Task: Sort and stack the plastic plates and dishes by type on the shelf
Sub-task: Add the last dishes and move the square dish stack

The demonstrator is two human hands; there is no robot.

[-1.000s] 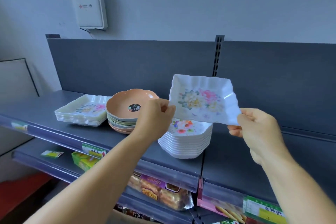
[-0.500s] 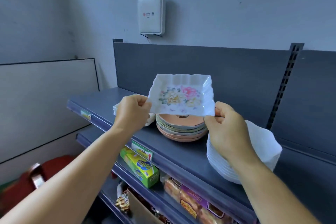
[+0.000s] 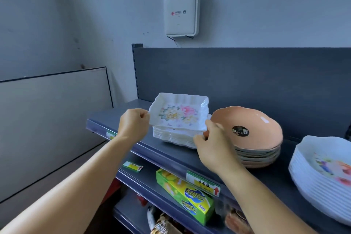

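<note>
Green box (image 3: 190, 196) reads "Zedleee" — other labels illegible.

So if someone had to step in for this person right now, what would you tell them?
Left hand and right hand each pinch an end of the white rectangular floral plastic plate, held just over the stack of matching white rectangular plates on the grey shelf.
Done: round peach plastic plates and white scalloped floral dishes each sit stacked by type.
Left: lower this plate onto its stack and let go.
</note>
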